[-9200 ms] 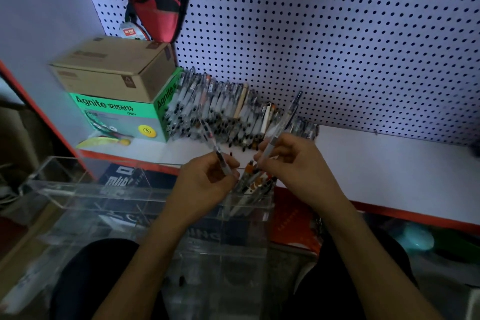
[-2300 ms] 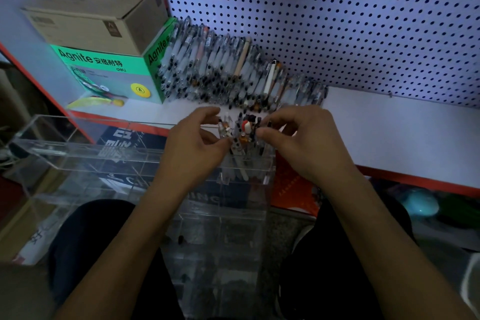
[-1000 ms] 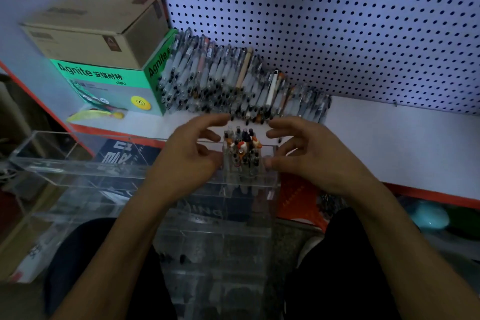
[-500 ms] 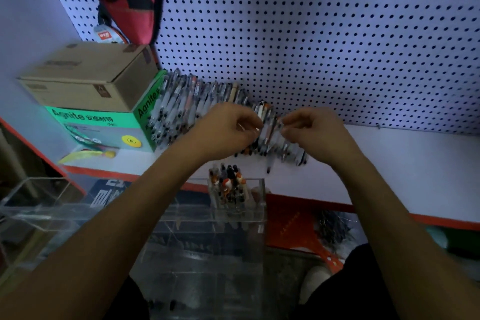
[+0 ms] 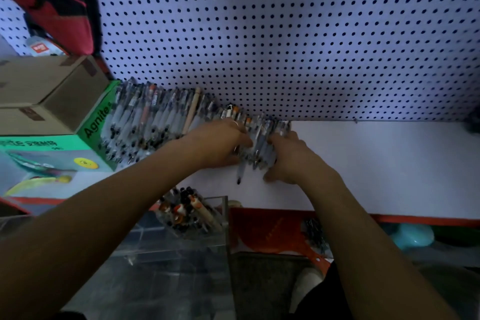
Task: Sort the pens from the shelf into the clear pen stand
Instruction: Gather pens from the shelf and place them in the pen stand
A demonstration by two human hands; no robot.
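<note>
Hands, left [image 5: 220, 147] and right [image 5: 291, 157], clamp a bundle of translucent pens [image 5: 257, 143] from either side on the white shelf [image 5: 376, 163], above the clear acrylic pen stand [image 5: 225, 218] holding upright pens [image 5: 187, 209].

White pegboard [image 5: 298, 41] dotted with dark holes behind a white shelf [image 5: 376, 163] edged in red; red bag [image 5: 52, 0] hung at upper left, cardboard box [image 5: 44, 86] stacked on green box [image 5: 49, 148]; dim bluish light

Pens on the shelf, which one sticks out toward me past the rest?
The pen between both hands, its dark tip pointing at the shelf's front edge.
</note>
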